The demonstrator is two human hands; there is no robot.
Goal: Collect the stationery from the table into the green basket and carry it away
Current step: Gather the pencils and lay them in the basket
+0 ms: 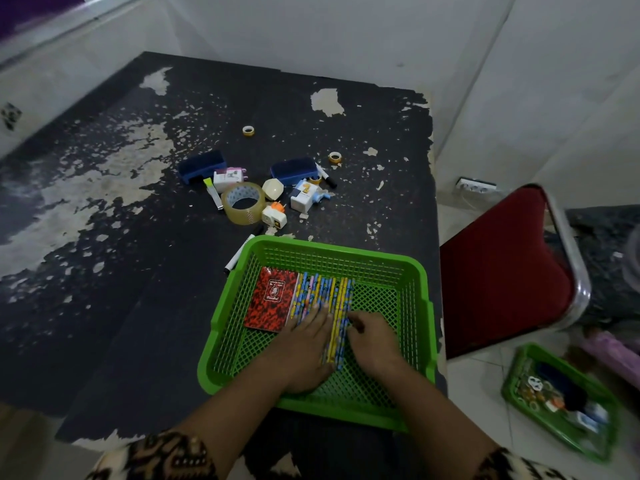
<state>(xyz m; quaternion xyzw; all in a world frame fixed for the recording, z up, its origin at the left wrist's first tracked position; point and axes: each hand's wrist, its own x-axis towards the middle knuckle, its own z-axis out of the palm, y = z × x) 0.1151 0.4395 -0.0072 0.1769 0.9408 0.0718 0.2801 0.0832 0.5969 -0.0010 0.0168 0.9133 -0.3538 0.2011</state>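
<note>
The green basket (pixel 420 306) sits at the near right of the worn black table (pixel 104 254). Inside it lie a red patterned notebook (pixel 270 299) and a row of colourful pencils (pixel 329 299). My left hand (pixel 304 348) lies flat on the near ends of the pencils. My right hand (pixel 372 341) rests beside them with its fingers bent at the pencils' right edge. Beyond the basket lie a big clear tape roll (pixel 242 206), two blue erasers (pixel 202 165) (pixel 294 170), two small tape rolls (pixel 248 130) (pixel 335 156), markers (pixel 239 254) and small white boxes (pixel 303 199).
A red-cushioned chair (pixel 502 271) stands right of the table. A second green basket (pixel 561 400) with small items sits on the floor at the lower right. A wall socket (pixel 476 185) is behind the chair. White walls close in behind the table.
</note>
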